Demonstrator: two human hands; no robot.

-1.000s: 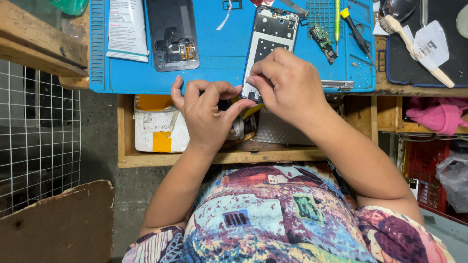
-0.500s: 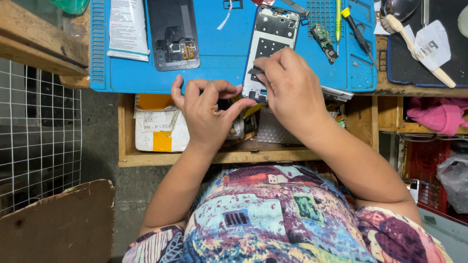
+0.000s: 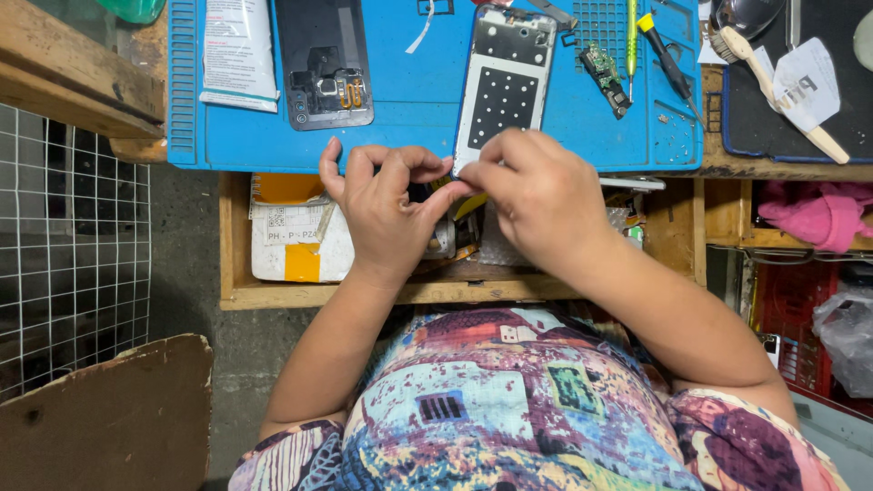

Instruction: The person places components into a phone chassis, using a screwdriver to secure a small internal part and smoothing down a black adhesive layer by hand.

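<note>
1. While both hands are meeting at the centre of the frame, the left hand (image 3: 386,214) is curling its fingers inward, thumb and forefinger pinched toward the right hand; something small seems to be caught between them, but it is too hidden to tell what.
2. The right hand (image 3: 536,195) is bunching its fingertips in a closed pinch against the left thumb, right at the lower corner of the opened white phone frame with a black dotted panel (image 3: 503,86).
3. That phone frame is lying upright in the top centre of the frame, on the blue silicone work mat (image 3: 409,118), its lower edge touching the fingers.
4. To its left, in the upper left-centre, a black phone back cover with exposed parts (image 3: 323,59) is lying on the same mat, beside a white printed packet (image 3: 238,50).
5. To the right of the phone frame, a small green circuit board (image 3: 605,77), a green-handled screwdriver (image 3: 631,32) and a yellow-and-black screwdriver (image 3: 668,64) are resting near the mat's upper right.
6. At the far upper right, a wooden-handled brush (image 3: 787,91) is lying across a dark mat (image 3: 846,55).
7. Beneath the hands, an open wooden drawer (image 3: 235,236) is holding a white-and-yellow box (image 3: 296,241).
8. A pink cloth (image 3: 814,214) is sitting at the right edge.
</note>
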